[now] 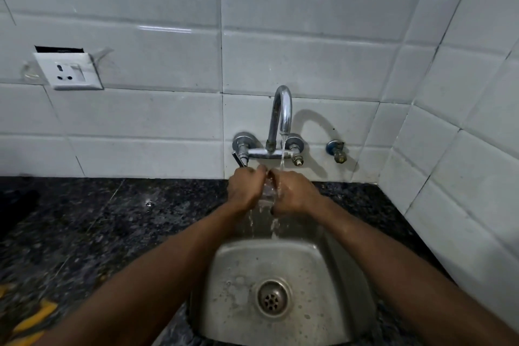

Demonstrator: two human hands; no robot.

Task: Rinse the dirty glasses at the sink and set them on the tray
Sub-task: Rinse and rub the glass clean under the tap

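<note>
A clear glass (268, 191) is held between both hands above the steel sink (244, 275), right under the chrome tap (282, 112). My left hand (245, 187) grips its left side and my right hand (293, 191) grips its right side, fingers curled round it. A thin stream of water runs from the spout onto the glass and my right hand, then drips down into the basin. Most of the glass is hidden by my fingers.
Dark speckled granite counter (98, 219) runs left and right of the sink. White tiled walls stand behind and at right. A wall socket (70, 70) sits at upper left. Something yellow (33, 320) shows at the bottom left edge. The drain (271, 300) lies mid-basin.
</note>
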